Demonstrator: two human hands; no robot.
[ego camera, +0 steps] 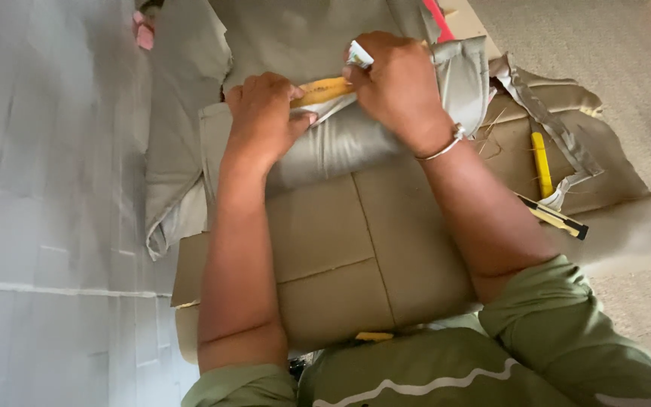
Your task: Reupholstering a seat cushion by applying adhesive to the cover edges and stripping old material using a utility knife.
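A grey fabric-covered cushion (356, 139) lies on a flat piece of brown cardboard (340, 249) across my lap. An open slit in its cover shows yellow foam (324, 90). My left hand (264, 113) presses on the fabric at the left end of the slit, thumb against the yellow foam. My right hand (395, 83) grips a small white tube (358, 54) and pinches the fabric at the right end of the slit. A thin bracelet circles my right wrist.
Loose grey fabric (182, 113) spreads to the left over a pale tiled floor (47, 226). A yellow utility knife (542, 162) and a yellow-black cutter (555, 217) lie on cardboard at the right, beside fabric scraps (551, 105). Beige carpet (604, 45) is beyond.
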